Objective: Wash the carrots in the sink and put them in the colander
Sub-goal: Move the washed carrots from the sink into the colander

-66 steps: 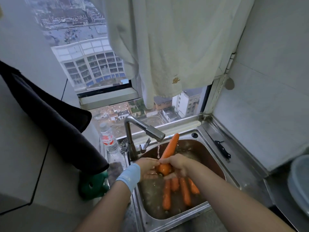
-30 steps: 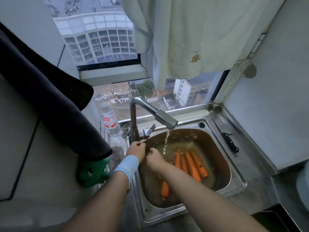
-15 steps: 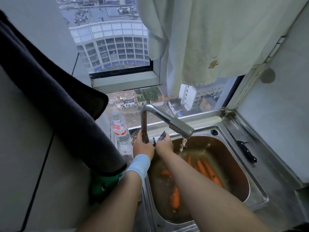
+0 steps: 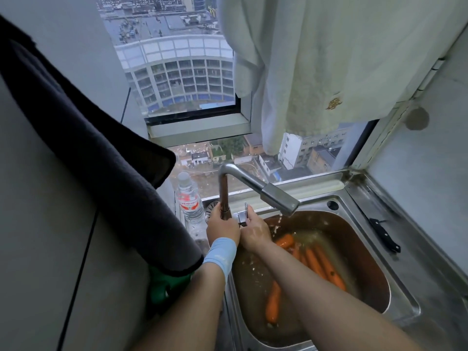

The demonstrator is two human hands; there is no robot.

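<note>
Where window meets sill, steel sink [image 4: 359, 225]; wet counter [image 4: 430, 282].

Orange carrots [image 4: 316, 262] lie submerged in the water-filled sink [image 4: 402, 297].

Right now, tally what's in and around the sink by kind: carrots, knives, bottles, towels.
Carrots: 5 showing in the water; the forearm may hide more
Knife: 1
Plastic bottle: 1
Towels: 2, a dark towel and a white towel
Total: 9
</note>
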